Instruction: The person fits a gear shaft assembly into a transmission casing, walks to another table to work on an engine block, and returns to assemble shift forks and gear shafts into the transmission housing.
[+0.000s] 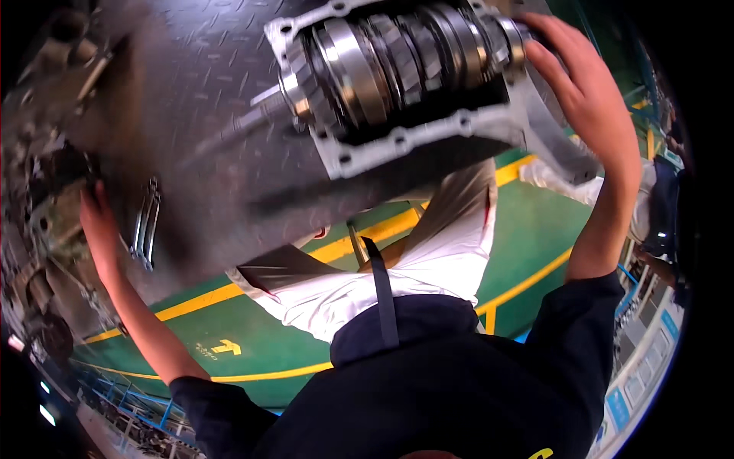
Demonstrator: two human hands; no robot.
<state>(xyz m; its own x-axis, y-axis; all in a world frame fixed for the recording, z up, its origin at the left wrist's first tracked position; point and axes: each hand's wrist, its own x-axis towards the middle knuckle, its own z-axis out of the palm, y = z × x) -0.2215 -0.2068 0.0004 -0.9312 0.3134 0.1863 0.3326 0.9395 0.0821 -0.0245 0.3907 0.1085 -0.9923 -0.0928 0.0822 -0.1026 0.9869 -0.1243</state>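
Observation:
An open gearbox housing (401,139) with a pale flanged rim lies on the metal table. Inside it sits a gear shaft (409,61) with several shiny gears and rings; its thin splined end sticks out to the left. My right hand (585,92) is at the shaft's right end, fingers and thumb closed around it. Far to the left, my left hand (101,226) reaches in among dull metal castings (61,214). Its fingertips touch or lie close to a part there, and dark shapes and blur hide what they hold, if anything.
Two slim wrenches (146,226) lie on the dark tread-plate table (214,99), right of my left hand. More castings (65,69) crowd the far left. Below the table is a green floor (527,222) with yellow lines. Another person's dark clothing (664,210) shows at the right.

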